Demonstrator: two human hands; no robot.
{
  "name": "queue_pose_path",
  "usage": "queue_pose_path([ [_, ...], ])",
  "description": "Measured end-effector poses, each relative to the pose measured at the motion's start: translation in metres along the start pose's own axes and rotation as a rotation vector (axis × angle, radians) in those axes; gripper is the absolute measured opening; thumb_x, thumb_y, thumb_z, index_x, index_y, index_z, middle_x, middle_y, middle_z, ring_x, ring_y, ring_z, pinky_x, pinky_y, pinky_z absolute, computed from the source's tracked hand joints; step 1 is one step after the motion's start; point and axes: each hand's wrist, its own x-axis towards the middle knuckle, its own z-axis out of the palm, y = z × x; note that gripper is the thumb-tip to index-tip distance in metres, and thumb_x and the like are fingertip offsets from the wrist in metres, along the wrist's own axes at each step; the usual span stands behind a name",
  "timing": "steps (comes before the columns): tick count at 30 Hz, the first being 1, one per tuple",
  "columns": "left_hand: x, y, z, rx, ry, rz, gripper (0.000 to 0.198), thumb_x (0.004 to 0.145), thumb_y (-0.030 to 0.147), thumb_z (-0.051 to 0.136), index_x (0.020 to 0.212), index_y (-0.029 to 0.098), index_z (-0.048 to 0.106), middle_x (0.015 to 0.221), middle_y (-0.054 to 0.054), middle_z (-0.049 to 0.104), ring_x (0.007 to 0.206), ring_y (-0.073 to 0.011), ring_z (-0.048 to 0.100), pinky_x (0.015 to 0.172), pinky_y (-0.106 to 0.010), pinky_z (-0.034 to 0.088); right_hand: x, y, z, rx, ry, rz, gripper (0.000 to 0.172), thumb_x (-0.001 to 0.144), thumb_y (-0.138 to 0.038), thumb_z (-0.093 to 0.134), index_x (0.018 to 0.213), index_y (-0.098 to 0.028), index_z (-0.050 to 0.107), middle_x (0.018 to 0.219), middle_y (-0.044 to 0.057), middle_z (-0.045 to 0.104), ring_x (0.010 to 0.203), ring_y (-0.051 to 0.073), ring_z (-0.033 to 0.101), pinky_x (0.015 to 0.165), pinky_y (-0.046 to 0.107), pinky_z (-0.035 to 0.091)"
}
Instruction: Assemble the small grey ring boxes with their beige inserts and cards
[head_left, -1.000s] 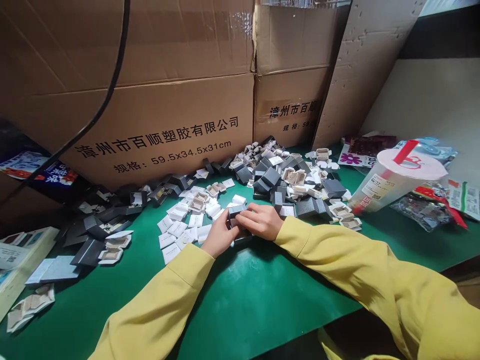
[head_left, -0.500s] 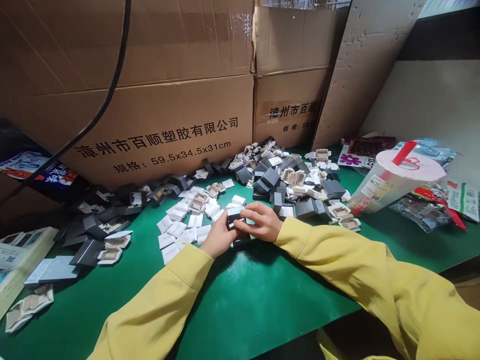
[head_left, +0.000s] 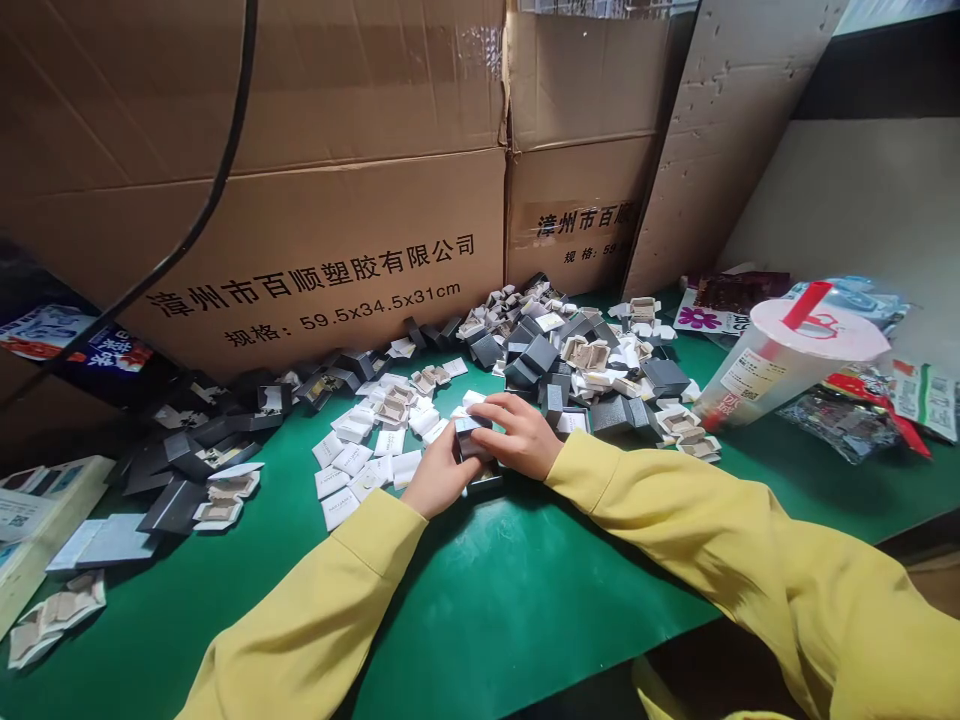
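Note:
Both my hands meet at the middle of the green mat around one small dark box. My left hand grips the box from the left and below, fingers curled against it. My right hand lies over its top and right side, fingers wrapped round it. Both arms wear yellow sleeves. White cards lie just left of my hands. A heap of dark boxes and beige inserts sits just behind my right hand.
Big brown cartons wall off the back. More dark boxes spread at the left, with a flat tray at the left edge. A lidded drink cup with a red straw and snack packets stand at the right.
My right hand has slid a little further over the top of the small box; my left hand stays pressed to its side. Nothing else has moved.

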Motion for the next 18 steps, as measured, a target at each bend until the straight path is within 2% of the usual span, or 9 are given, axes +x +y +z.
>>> queue_pose_path([
  [7, 0.0003, 0.0003, 0.0002, -0.012, 0.008, -0.002, 0.036, 0.066, 0.014, 0.055, 0.101, 0.018, 0.050, 0.082, -0.001, 0.057, 0.076, -0.0173, 0.055, 0.066, -0.029, 0.046, 0.0003, -0.0013, 0.0018, 0.059, -0.040, 0.033, 0.007, 0.084, -0.018, 0.052, 0.085, -0.019, 0.059, 0.111, 0.008, 0.057, 0.099, 0.018, 0.048, 0.080, 0.034, 0.047],
  [14, 0.0005, -0.0002, 0.0000, -0.034, -0.004, 0.007, 0.040, 0.065, 0.010, 0.054, 0.104, 0.017, 0.049, 0.085, -0.001, 0.059, 0.080, -0.0180, 0.055, 0.068, -0.029, 0.046, 0.0033, -0.0033, -0.0011, 0.092, -0.051, 0.050, 0.009, 0.085, -0.021, 0.050, 0.083, -0.018, 0.058, 0.108, 0.010, 0.057, 0.098, 0.018, 0.049, 0.079, 0.033, 0.047],
  [18, -0.0003, 0.0029, -0.0007, -0.014, -0.007, -0.012, 0.033, 0.067, 0.016, 0.059, 0.099, 0.017, 0.049, 0.085, -0.002, 0.058, 0.080, -0.0189, 0.055, 0.069, -0.030, 0.046, 0.0032, -0.0034, -0.0015, 0.102, -0.055, 0.060, 0.010, 0.085, -0.018, 0.049, 0.082, -0.017, 0.058, 0.108, 0.010, 0.056, 0.098, 0.018, 0.049, 0.079, 0.032, 0.047],
])
